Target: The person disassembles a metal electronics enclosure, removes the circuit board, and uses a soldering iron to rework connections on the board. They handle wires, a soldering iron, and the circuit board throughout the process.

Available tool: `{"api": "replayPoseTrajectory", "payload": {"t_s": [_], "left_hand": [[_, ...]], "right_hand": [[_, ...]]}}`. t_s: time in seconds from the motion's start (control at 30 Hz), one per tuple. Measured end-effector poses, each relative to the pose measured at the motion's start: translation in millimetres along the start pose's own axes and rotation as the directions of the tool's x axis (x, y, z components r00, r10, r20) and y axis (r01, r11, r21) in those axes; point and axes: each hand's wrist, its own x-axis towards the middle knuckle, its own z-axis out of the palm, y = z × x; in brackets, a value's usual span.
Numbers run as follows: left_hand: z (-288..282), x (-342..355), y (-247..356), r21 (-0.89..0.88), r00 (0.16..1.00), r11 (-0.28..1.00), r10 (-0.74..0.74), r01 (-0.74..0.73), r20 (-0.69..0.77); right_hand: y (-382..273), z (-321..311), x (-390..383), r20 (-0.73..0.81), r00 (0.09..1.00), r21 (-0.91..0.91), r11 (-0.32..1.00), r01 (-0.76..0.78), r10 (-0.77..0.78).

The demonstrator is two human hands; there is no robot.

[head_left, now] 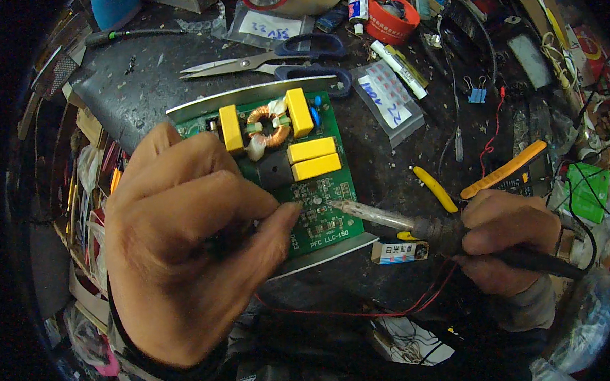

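Note:
A green circuit board lies in a metal frame, with several yellow block capacitors and a copper-wound ring coil on it. My right hand grips a soldering iron by its dark handle, and the tip touches or hovers just over small parts near the board's lower edge. Over the board's left side, my left hand is closed in a pinch. Its fingertips come close to the iron's tip; whatever they hold is hidden. Thin red wire runs below the board.
Scissors lie behind the board, near a white marker and a small plastic bag. Orange-handled pliers and a small box flank the iron. Cables and a blue binder clip crowd the right side.

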Motion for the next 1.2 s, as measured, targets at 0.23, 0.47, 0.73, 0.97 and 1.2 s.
{"api": "replayPoseTrajectory", "payload": {"t_s": [0.23, 0.47, 0.73, 0.97, 1.2], "left_hand": [[0, 0, 1, 0.008, 1.0, 1.0, -0.014, 0.014, 0.007], [0, 0, -1, 0.0, 1.0, 1.0, -0.004, 0.004, 0.011], [1, 0, -2, 0.006, 1.0, 1.0, 0.01, -0.01, 0.008], [2, 0, -1, 0.005, 1.0, 1.0, 0.013, -0.013, 0.005], [4, -1, -2, -0.018, 1.0, 1.0, 0.011, -0.011, -0.001]], "right_hand": [[5, -2, 1, 0.036, 0.999, 0.041, 0.999, 0.011, -0.013], [9, 0, -1, 0.007, 1.0, 0.039, 0.999, 0.023, -0.023], [8, -1, 0, 0.002, 1.0, -0.036, 0.999, 0.031, -0.031], [-5, 4, -2, 0.007, 1.0, -0.231, 0.973, -0.002, 0.004], [-5, 4, -3, 0.083, 0.995, -0.255, 0.965, 0.068, -0.048]]}}
